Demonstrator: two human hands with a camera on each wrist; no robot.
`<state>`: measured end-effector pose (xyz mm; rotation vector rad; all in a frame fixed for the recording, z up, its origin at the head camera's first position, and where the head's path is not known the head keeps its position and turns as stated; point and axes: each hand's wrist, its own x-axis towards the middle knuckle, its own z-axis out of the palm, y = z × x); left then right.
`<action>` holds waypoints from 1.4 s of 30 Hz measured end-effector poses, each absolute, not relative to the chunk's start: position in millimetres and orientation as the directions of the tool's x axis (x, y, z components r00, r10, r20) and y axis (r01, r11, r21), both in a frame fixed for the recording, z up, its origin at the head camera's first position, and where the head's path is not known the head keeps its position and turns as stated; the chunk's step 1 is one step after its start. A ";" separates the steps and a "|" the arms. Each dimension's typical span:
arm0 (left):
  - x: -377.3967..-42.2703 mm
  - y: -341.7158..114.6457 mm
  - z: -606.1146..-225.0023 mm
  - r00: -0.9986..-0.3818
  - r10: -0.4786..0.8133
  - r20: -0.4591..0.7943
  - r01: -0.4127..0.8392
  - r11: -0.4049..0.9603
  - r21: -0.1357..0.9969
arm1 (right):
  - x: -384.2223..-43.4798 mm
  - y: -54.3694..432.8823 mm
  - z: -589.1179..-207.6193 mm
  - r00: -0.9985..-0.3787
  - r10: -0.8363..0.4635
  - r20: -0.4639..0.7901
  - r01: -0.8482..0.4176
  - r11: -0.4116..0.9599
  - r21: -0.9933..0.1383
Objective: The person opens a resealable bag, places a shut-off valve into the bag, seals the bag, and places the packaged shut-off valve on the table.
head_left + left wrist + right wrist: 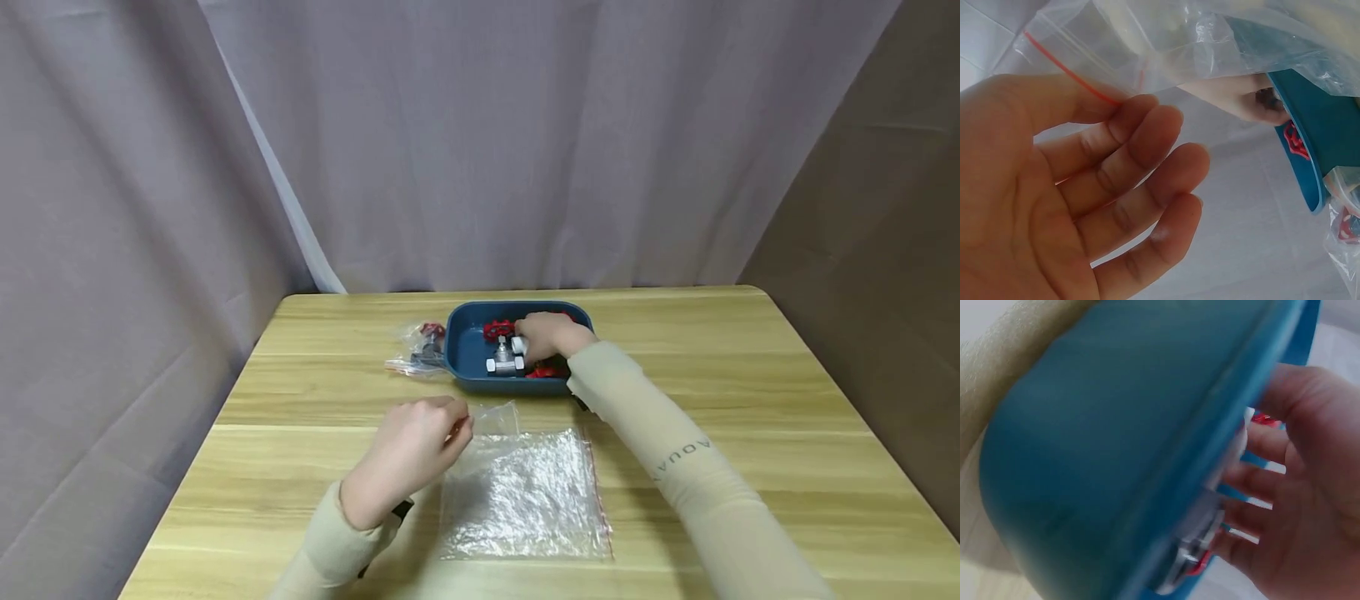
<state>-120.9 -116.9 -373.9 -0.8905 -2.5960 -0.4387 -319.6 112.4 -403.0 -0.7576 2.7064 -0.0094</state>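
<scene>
Cream fabric sleeves [686, 462] are worn on both forearms, dark lettering printed on the right one. Thin clear plastic film with a red seal line [1191, 47] is pinched by the left hand [408, 446] between thumb and index finger; the other fingers are loosely bent. Nearby, a crinkled, glossy transparent plastic bag [525, 500] is laid flat on the pale wood-grain table [712, 350].

The right hand [546, 333] is lowered into the blue round-cornered tray [517, 386]; its fingers are bent, but whether anything is gripped cannot be told, tips being hidden or blurred. Just beside it in the tray, a silvery metal valve with a red scalloped handwheel [504, 358] is seen; other red parts [543, 372] are partly covered. Left of the tray, a dark red-wheeled fitting [429, 354] is enclosed in wrinkled clear plastic. Behind, greyish-lilac curtain fabric [487, 167] is draped in soft folds.
</scene>
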 end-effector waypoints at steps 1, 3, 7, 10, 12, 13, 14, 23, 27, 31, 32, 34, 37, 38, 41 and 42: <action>-120.9 -117.7 -373.1 -0.737 0.521 0.430 0.632 0.757 0.167 | -318.3 111.5 -400.4 -0.816 -0.502 -0.289 -0.505 0.861 -0.069; -121.0 -119.3 -371.3 -0.741 0.515 0.431 0.624 0.765 0.158 | -315.7 109.6 -394.9 -0.831 -0.497 -0.250 -0.504 0.863 -0.039; -121.6 -121.3 -368.8 -0.749 0.510 0.423 0.612 0.777 0.146 | -308.7 110.3 -386.2 -0.856 -0.479 -0.197 -0.484 0.875 -0.022; -121.4 -122.5 -367.4 -0.751 0.514 0.415 0.613 0.776 0.148 | -301.9 114.7 -383.9 -0.862 -0.472 -0.185 -0.476 0.879 -0.026; -121.4 -123.8 -366.6 -0.754 0.515 0.407 0.613 0.775 0.154 | -296.6 118.8 -383.6 -0.859 -0.479 -0.179 -0.478 0.877 -0.051; -121.4 -124.7 -366.1 -0.757 0.514 0.402 0.611 0.775 0.160 | -293.7 120.8 -383.3 -0.856 -0.486 -0.178 -0.481 0.874 -0.072; -121.3 -125.8 -365.6 -0.762 0.510 0.400 0.607 0.777 0.166 | -290.9 122.8 -382.9 -0.851 -0.495 -0.174 -0.486 0.869 -0.094; -121.8 -134.8 -363.6 -0.786 0.474 0.396 0.570 0.803 0.171 | -268.3 124.9 -379.6 -0.814 -0.562 -0.148 -0.532 0.823 -0.202; -122.4 -133.7 -363.3 -0.786 0.468 0.404 0.567 0.806 0.170 | -267.3 121.0 -379.6 -0.811 -0.567 -0.145 -0.545 0.822 -0.167; -122.9 -131.6 -363.6 -0.785 0.471 0.403 0.570 0.804 0.170 | -268.3 122.5 -379.9 -0.810 -0.562 -0.166 -0.539 0.826 -0.165; -123.2 -131.1 -363.8 -0.785 0.473 0.401 0.571 0.803 0.170 | -268.7 123.9 -380.1 -0.810 -0.562 -0.168 -0.537 0.826 -0.171; -124.0 -130.3 -363.8 -0.787 0.474 0.395 0.571 0.802 0.174 | -270.1 127.2 -379.8 -0.811 -0.562 -0.159 -0.535 0.824 -0.186; -125.7 -129.5 -363.4 -0.788 0.467 0.401 0.567 0.804 0.178 | -272.1 133.0 -376.0 -0.820 -0.561 -0.114 -0.533 0.821 -0.205; -126.1 -129.2 -363.0 -0.788 0.464 0.404 0.566 0.805 0.177 | -272.8 134.8 -374.0 -0.823 -0.560 -0.097 -0.531 0.819 -0.216; -127.0 -128.8 -362.1 -0.783 0.459 0.420 0.565 0.808 0.170 | -273.9 139.4 -365.9 -0.833 -0.549 -0.064 -0.518 0.816 -0.258; -127.2 -128.7 -361.7 -0.781 0.459 0.424 0.565 0.807 0.168 | -274.0 140.8 -363.0 -0.834 -0.549 -0.057 -0.516 0.812 -0.272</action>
